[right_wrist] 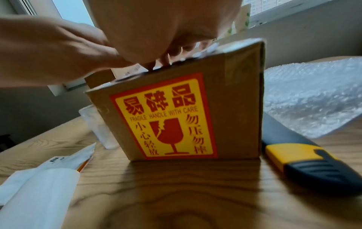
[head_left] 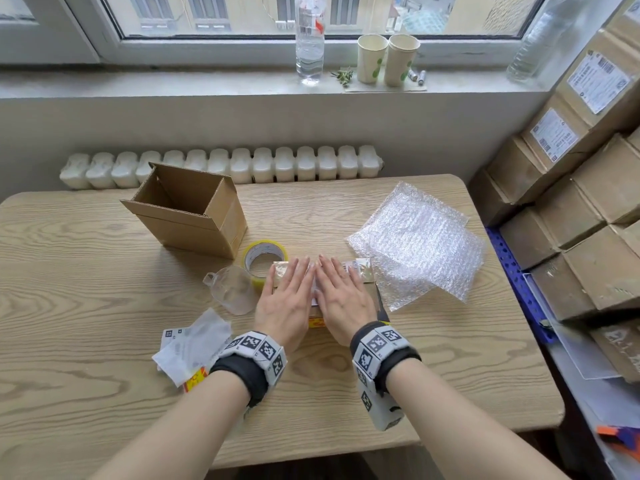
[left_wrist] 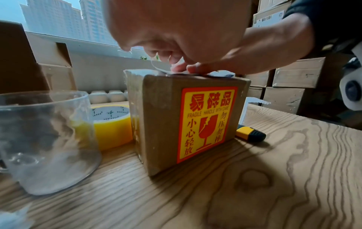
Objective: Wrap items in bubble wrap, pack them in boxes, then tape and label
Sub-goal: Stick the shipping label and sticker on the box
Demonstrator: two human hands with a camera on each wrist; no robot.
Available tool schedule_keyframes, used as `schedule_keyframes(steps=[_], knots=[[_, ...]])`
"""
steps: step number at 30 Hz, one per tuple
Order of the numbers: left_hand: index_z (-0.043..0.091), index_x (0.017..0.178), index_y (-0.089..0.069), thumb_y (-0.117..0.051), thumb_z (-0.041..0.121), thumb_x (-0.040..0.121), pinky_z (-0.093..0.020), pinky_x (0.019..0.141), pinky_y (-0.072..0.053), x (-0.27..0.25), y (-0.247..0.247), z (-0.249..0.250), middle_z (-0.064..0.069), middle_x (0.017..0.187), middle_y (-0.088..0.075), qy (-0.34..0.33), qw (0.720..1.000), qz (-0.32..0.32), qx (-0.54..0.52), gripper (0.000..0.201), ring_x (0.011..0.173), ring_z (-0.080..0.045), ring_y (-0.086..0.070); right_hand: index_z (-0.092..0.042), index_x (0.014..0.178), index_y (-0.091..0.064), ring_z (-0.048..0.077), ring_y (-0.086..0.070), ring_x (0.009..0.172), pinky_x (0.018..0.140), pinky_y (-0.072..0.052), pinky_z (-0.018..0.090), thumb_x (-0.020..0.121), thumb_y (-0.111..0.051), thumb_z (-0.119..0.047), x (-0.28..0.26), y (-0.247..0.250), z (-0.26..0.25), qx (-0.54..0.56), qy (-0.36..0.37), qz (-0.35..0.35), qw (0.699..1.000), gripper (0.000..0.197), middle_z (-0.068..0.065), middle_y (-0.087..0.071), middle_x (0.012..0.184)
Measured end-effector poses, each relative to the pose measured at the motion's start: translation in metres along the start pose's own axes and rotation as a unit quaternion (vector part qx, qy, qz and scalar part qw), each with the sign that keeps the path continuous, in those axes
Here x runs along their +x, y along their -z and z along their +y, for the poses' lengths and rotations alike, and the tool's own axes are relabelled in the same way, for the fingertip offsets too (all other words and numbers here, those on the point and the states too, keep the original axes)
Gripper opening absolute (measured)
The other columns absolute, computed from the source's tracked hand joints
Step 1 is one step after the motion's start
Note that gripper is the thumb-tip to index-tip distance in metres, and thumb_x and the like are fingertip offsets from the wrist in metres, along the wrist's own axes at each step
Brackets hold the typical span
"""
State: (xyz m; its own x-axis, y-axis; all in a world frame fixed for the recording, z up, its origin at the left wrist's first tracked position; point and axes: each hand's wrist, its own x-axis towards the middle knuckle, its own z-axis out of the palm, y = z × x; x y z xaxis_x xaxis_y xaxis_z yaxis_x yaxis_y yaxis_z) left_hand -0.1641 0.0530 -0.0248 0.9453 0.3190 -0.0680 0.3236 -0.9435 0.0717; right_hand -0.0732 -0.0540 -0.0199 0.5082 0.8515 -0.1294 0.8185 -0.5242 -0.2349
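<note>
I had the sealed box [head_left: 320, 299] on the table [head_left: 104, 271], just right of the tape roll [head_left: 265, 259], its fragile sticker [left_wrist: 205, 124] facing me. My left hand [head_left: 285, 303] and right hand [head_left: 343, 299] lay flat on its top, side by side, fingers straight, gripping nothing, pressing down a white label [left_wrist: 160, 67]. To do this well, I judged I should stroke outward from the middle, since one corner looked lifted. The knife [right_wrist: 305, 161] lay just right of the box.

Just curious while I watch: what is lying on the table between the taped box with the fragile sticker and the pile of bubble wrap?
A yellow and black utility knife lies beside the box, with the bubble wrap beyond it; the right wrist view shows it best.
</note>
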Motion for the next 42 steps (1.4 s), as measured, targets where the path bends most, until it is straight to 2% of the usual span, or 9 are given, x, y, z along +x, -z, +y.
schedule_keyframes(steps=[2,5,8,13,17,20,27,35,42], knots=[[0.016,0.145,-0.034,-0.015,0.038,0.097,-0.048,0.113,-0.007,-0.001,-0.002,-0.001,0.000,0.152,-0.032,0.021,0.999,-0.028,-0.004,0.056,0.141,-0.018,-0.026,-0.018,0.151,-0.003,0.011,0.006,0.146,0.113,0.015,0.031,0.085,0.011,-0.044,0.001,-0.004,0.001,-0.008,-0.006,-0.009,1.000,0.072,-0.003,0.003,0.159],[0.025,0.149,0.002,0.011,0.050,0.088,-0.045,0.114,0.011,-0.002,-0.006,-0.004,0.011,0.153,0.010,0.047,0.997,-0.065,-0.022,0.067,0.145,-0.014,0.005,-0.020,0.151,-0.005,0.010,0.004,0.146,0.114,0.014,0.032,0.085,0.012,-0.046,0.002,-0.006,0.005,-0.017,-0.009,-0.011,1.000,0.073,-0.004,0.001,0.159],[0.028,0.146,0.016,0.020,0.052,0.079,-0.047,0.115,0.011,-0.001,-0.004,-0.011,0.017,0.146,0.025,0.079,0.993,-0.082,-0.032,0.072,0.144,-0.013,0.016,-0.020,0.151,-0.007,0.011,0.000,0.146,0.114,0.016,0.033,0.087,0.008,-0.048,0.002,-0.004,0.012,-0.024,-0.033,-0.007,0.999,0.072,-0.005,-0.003,0.159],[0.028,0.145,0.019,0.021,0.050,0.078,-0.046,0.114,0.012,-0.002,-0.002,-0.021,0.018,0.148,0.025,0.091,0.991,-0.083,-0.049,0.071,0.142,-0.010,0.021,-0.018,0.150,0.003,0.009,0.007,0.145,0.116,0.011,0.029,0.097,0.000,-0.041,-0.009,0.003,0.032,-0.014,-0.080,-0.004,0.997,0.059,-0.004,0.005,0.158],[0.025,0.145,0.019,0.003,0.046,0.095,-0.044,0.117,0.008,-0.009,-0.001,-0.025,0.014,0.150,0.024,0.113,0.987,-0.061,-0.095,0.057,0.141,-0.008,0.021,-0.016,0.148,0.009,0.010,0.011,0.145,0.115,0.011,0.026,0.098,-0.001,-0.039,-0.020,0.010,0.043,0.014,-0.124,-0.007,0.992,0.056,-0.001,0.013,0.157],[0.024,0.147,0.013,0.004,0.047,0.092,-0.043,0.118,0.001,-0.018,-0.004,-0.024,0.011,0.153,0.017,0.107,0.988,-0.027,-0.105,0.061,0.144,-0.010,0.011,-0.017,0.147,0.011,0.010,0.014,0.144,0.114,0.012,0.026,0.098,-0.004,-0.040,-0.019,0.013,0.031,0.014,-0.081,0.003,0.997,0.056,-0.003,0.017,0.154],[0.015,0.151,-0.011,0.008,0.048,0.083,-0.032,0.118,-0.008,-0.040,-0.010,-0.032,0.005,0.157,-0.016,0.102,0.983,-0.014,-0.152,0.077,0.145,-0.009,-0.008,-0.017,0.152,-0.003,0.010,0.006,0.146,0.115,0.009,0.026,0.102,-0.019,-0.040,0.004,0.004,-0.011,0.020,0.014,-0.032,0.999,0.057,-0.004,0.000,0.159],[0.014,0.151,-0.009,-0.010,0.040,0.093,-0.029,0.118,-0.009,-0.041,-0.013,-0.034,0.003,0.157,-0.015,0.097,0.977,-0.017,-0.191,0.063,0.145,-0.010,-0.010,-0.017,0.152,-0.007,0.010,0.000,0.146,0.116,0.004,0.025,0.102,-0.023,-0.039,0.022,0.002,-0.025,0.022,0.075,-0.046,0.996,0.057,-0.003,-0.004,0.159],[0.014,0.151,-0.008,-0.025,0.027,0.102,-0.026,0.117,-0.009,-0.041,-0.011,-0.034,0.002,0.158,-0.014,0.096,0.974,0.003,-0.207,0.053,0.145,-0.010,-0.009,-0.014,0.149,-0.021,0.019,-0.009,0.146,0.118,-0.003,0.030,0.102,-0.027,-0.038,0.014,0.004,-0.016,0.049,0.032,0.001,0.998,0.053,0.006,-0.015,0.158]])
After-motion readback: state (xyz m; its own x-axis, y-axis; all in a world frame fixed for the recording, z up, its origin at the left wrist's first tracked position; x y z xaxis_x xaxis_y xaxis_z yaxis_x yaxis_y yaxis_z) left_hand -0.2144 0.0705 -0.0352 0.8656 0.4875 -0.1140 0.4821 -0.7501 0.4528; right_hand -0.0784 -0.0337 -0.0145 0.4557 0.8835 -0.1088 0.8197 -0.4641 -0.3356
